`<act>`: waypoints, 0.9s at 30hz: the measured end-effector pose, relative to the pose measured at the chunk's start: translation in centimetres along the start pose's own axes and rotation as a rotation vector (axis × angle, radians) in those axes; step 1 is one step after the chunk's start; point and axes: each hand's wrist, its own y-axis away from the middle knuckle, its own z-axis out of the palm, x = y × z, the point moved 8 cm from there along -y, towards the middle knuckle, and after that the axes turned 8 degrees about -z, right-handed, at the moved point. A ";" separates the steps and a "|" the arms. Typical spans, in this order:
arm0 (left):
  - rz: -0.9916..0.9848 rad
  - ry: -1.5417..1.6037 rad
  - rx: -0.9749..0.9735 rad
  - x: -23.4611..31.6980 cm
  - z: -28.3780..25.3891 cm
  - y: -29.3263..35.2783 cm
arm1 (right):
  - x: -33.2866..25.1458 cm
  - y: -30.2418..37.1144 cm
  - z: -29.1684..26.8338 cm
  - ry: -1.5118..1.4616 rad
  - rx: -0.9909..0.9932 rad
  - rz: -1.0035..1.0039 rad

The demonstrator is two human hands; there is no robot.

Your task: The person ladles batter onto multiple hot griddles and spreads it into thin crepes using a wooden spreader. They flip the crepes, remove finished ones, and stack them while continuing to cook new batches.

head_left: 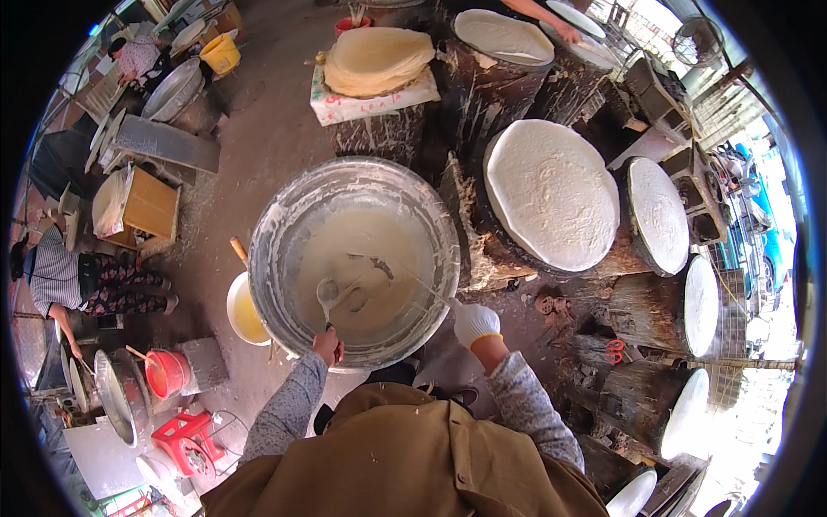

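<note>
As we look down from the head view, our left hand grips the handle of a ladle, its bowl over the pale batter in a wide metal basin. Whether the bowl touches the batter, we cannot tell. Our right hand, in a white glove, is closed around a thin stick that slants inward across the basin's right edge. White smears coat the basin's inner wall; a dark crescent-shaped mark shows on the batter.

Just left of the basin we note a bucket of yellow liquid. Beyond the basin, a stack of thin round sheets lies on a white board. To our right stand drums, the largest with a white-coated round top. Far left, a co-worker in a striped top reaches down near a red bucket.
</note>
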 end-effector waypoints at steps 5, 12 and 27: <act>-0.497 0.638 -0.263 -2.3 4.5 0.0 | -0.8 -4.6 3.8 0.100 -0.069 -0.063; -0.322 0.578 -0.414 3.1 10.9 -1.7 | -6.2 -8.1 4.5 -0.069 -0.082 -0.130; -0.174 0.448 -0.247 3.9 12.9 -1.2 | -6.3 -7.9 5.6 -0.204 0.061 -0.131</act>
